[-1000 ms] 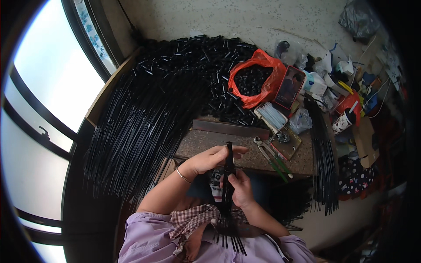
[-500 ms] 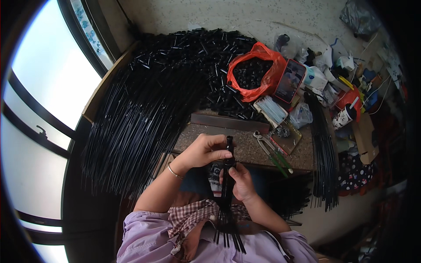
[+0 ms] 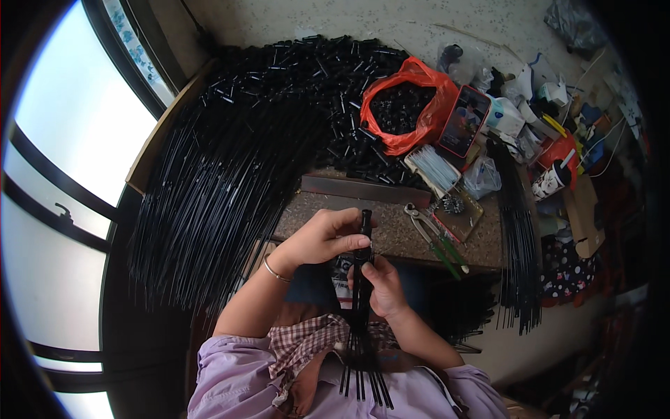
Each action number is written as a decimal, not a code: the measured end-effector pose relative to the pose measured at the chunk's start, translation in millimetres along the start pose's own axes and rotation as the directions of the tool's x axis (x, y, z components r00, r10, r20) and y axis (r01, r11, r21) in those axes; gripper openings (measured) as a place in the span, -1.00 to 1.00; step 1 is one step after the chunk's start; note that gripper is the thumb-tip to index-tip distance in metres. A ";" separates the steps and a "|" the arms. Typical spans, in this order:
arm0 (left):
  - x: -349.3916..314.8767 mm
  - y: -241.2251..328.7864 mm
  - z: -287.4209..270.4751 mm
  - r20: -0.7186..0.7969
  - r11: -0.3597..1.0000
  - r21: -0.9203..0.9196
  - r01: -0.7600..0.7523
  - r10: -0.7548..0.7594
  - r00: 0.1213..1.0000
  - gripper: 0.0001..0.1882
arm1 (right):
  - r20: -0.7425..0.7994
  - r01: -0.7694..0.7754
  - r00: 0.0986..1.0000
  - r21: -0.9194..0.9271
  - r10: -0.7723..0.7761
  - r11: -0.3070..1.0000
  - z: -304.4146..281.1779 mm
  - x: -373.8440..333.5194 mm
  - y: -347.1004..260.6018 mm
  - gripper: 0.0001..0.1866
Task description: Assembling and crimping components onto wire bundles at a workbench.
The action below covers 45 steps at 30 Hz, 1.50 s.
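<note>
In front of my body, both hands hold a black tube (image 3: 366,222) upright, with several thin black rods (image 3: 363,363) spreading from its lower end toward my lap. My left hand (image 3: 333,236) is closed, thumb and fingers pinching the tube near its top. Just below, my right hand (image 3: 385,285) is wrapped round the lower part, its thumb pressed against the side. The exact kind of this piece is unclear. On the left lies a large pile of long thin black rods (image 3: 216,209), with their thicker black ends (image 3: 293,66) heaped at the far side.
A dark metal bar (image 3: 363,190) lies on the speckled table (image 3: 314,220). To the right are green-handled pliers (image 3: 443,244), a box of thin white sticks (image 3: 434,167), a red bag (image 3: 447,105) of black parts, a phone (image 3: 464,120), a patterned cup (image 3: 550,180) and another rod bundle (image 3: 518,258).
Both hands keep their grip on the black tube and stay almost in place. The tube's top sits slightly higher in the picture, and the whole view has shifted a little.
</note>
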<state>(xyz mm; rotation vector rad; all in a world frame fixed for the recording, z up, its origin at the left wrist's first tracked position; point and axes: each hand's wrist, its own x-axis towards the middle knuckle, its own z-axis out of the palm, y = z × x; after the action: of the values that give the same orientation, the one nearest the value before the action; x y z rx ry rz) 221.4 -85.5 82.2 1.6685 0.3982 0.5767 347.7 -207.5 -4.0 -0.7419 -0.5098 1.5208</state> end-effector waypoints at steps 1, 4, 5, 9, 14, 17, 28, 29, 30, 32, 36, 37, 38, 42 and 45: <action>0.6 1.9 -2.5 0.047 0.972 0.235 0.008 -0.020 0.999 -0.76 | -0.003 -0.003 1.000 0.001 0.003 1.000 -0.2 0.6 -0.7 -0.79; -1.1 1.6 1.8 0.022 0.901 0.432 -0.030 0.023 0.999 -0.79 | -0.013 -0.004 1.000 -0.017 0.004 1.000 0.4 0.6 -2.8 -0.75; -3.5 0.5 4.9 0.022 0.901 0.433 -0.032 0.025 0.999 -0.79 | -0.020 -0.016 1.000 0.010 0.016 1.000 0.8 -0.6 -1.8 -0.74; -11.0 -4.4 12.5 -0.028 0.771 0.634 -0.056 0.096 0.995 -0.80 | -0.005 -0.014 1.000 0.026 0.014 1.000 -3.5 -3.8 -1.5 -0.77; -26.8 -22.6 19.5 -0.148 0.999 -0.030 0.023 -0.027 0.989 -0.80 | 0.060 0.038 0.998 -0.015 -0.037 0.999 0.0 -8.6 3.9 -0.82; -31.6 -3.2 24.9 -0.218 0.988 0.141 0.071 -0.039 0.975 -0.75 | 0.083 0.020 0.996 -0.020 -0.019 1.000 0.2 -12.0 2.1 -0.82; -50.5 -12.8 47.4 -0.237 0.962 0.195 -0.190 0.235 0.943 -0.53 | 0.088 0.058 0.994 0.018 -0.060 0.998 -10.0 -16.1 -0.5 -0.66; -51.2 -14.2 47.8 -0.242 0.975 0.182 -0.130 0.172 0.955 -0.57 | 0.093 0.047 0.995 0.008 -0.047 0.999 -8.1 -16.6 -0.9 -0.66; -51.2 -12.8 46.5 -0.241 0.998 0.051 -0.048 0.059 0.969 -0.63 | 0.106 0.046 0.993 0.023 -0.048 0.999 -2.6 -16.9 -1.9 -0.67; -48.4 -26.9 45.3 -0.241 0.991 0.034 -0.130 0.134 0.961 -0.64 | 0.118 0.042 0.992 0.032 -0.046 0.999 -0.5 -16.5 -3.5 -0.67; -43.9 -30.5 49.5 -0.209 0.938 -0.319 -0.138 0.073 0.975 -0.68 | 0.146 0.038 0.988 0.025 -0.041 0.999 -1.9 -15.6 -5.2 -0.70; -43.5 -33.5 49.5 -0.207 0.936 -0.323 -0.136 0.070 0.976 -0.68 | 0.179 0.035 0.983 0.031 -0.040 0.999 -2.4 -16.0 -5.1 -0.71; -43.1 -38.2 48.6 -0.218 0.934 -0.302 -0.192 0.128 0.967 -0.69 | 0.175 0.033 0.984 0.031 -0.038 0.999 -4.3 -15.3 -3.2 -0.71; -38.6 -45.0 53.8 -0.267 0.945 -0.182 -0.271 0.218 0.939 -0.68 | 0.141 0.077 0.987 -0.011 -0.074 0.997 -12.7 -12.2 1.1 -0.52; -42.2 -42.1 56.2 -0.252 0.866 -0.463 -0.191 0.077 0.965 -0.68 | 0.136 0.077 0.988 -0.007 -0.076 0.997 -5.6 -12.6 -1.7 -0.52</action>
<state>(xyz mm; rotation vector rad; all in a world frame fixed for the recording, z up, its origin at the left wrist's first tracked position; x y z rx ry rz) 221.9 -147.2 28.3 1.1530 0.2699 0.8981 352.7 -220.4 -4.8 -0.6243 -0.6430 1.5038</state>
